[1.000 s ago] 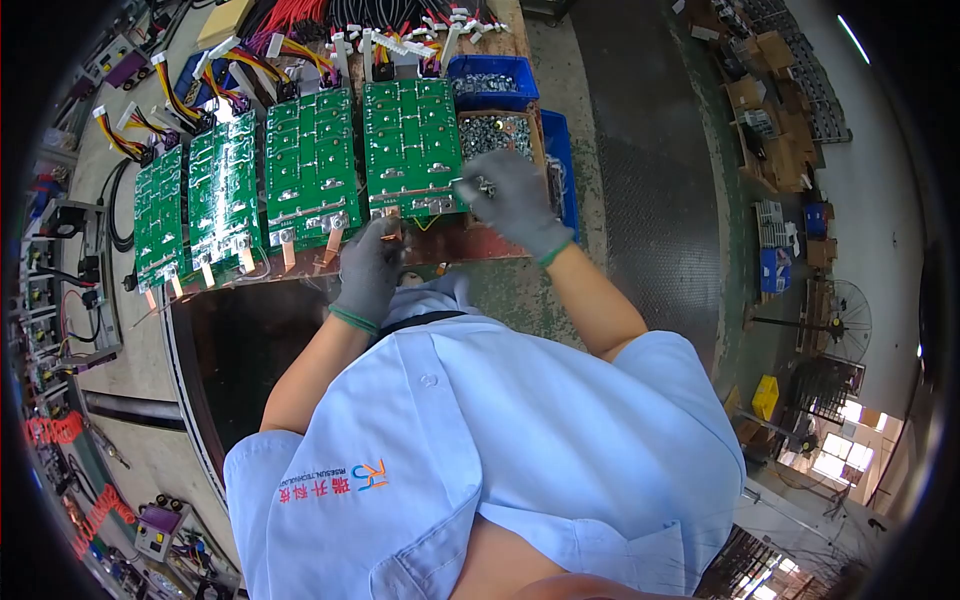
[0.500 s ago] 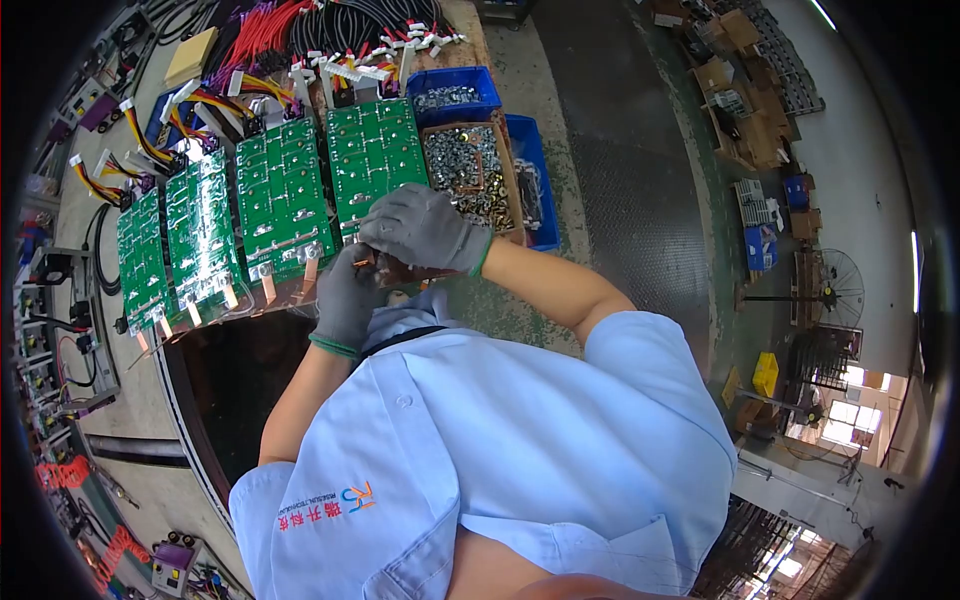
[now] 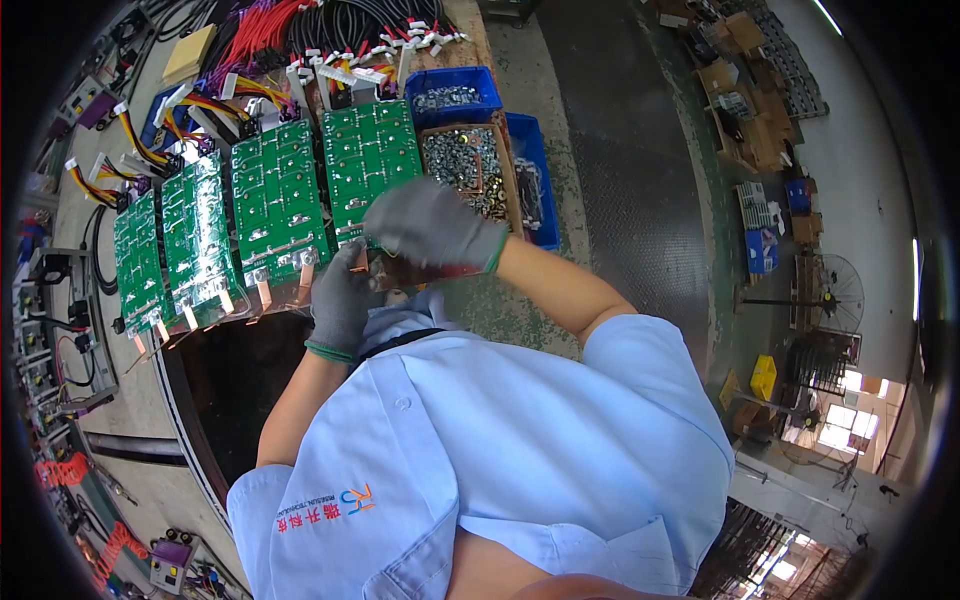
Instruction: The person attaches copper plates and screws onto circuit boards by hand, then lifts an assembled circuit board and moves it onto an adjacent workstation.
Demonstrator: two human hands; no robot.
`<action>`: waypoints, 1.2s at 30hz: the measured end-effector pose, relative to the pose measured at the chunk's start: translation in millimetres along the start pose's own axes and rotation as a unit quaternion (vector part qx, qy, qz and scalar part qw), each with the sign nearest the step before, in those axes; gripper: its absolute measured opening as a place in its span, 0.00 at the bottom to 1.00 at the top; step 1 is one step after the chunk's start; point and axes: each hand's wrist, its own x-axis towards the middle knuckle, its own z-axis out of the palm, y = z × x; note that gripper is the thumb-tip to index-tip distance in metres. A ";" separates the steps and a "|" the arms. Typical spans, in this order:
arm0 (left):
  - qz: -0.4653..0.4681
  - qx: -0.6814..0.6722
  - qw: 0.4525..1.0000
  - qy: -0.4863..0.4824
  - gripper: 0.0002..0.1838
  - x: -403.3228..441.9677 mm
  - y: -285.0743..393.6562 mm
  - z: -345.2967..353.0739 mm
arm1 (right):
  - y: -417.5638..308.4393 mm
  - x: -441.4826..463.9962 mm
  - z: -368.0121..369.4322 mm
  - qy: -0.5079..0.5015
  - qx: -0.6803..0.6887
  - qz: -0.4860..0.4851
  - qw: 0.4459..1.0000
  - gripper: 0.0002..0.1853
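Observation:
My left hand [image 3: 341,305], in a grey glove with a green cuff, is at the near edge of the rightmost green circuit board [image 3: 368,150]. Its fingers are closed on a small copper strip [image 3: 360,260] there. Smeared by motion, my gloved right hand [image 3: 425,225] hovers over the lower right corner of the same board, so its fingers cannot be made out. More boards stand in a row to the left, such as the neighbouring board [image 3: 277,190], with copper tabs [image 3: 264,294] along their near edges.
Right of the boards is a box of metal fasteners [image 3: 462,160], with a blue bin [image 3: 455,92] behind it and another blue bin [image 3: 545,195] beside it. Black cables [image 3: 350,30] and red wires [image 3: 262,35] lie at the back. White connectors [image 3: 340,75] rise behind the boards.
My right hand has lifted slightly away from my left hand and shifted to the right. My left hand stays by the board's near edge, moved a little left.

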 end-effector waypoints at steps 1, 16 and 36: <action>-0.025 -0.123 0.992 -0.006 0.22 -1.4 3.3 1.2 | 21.1 -3.3 0.1 0.069 0.030 0.087 0.993 0.10; 0.024 0.027 0.998 0.044 0.20 -8.3 28.6 -4.5 | 139.7 4.5 10.9 -0.319 -0.150 0.465 0.812 0.20; -0.136 -0.383 0.913 0.026 0.12 -1.2 0.0 -0.1 | -20.6 12.0 19.3 0.014 -0.043 0.056 0.997 0.12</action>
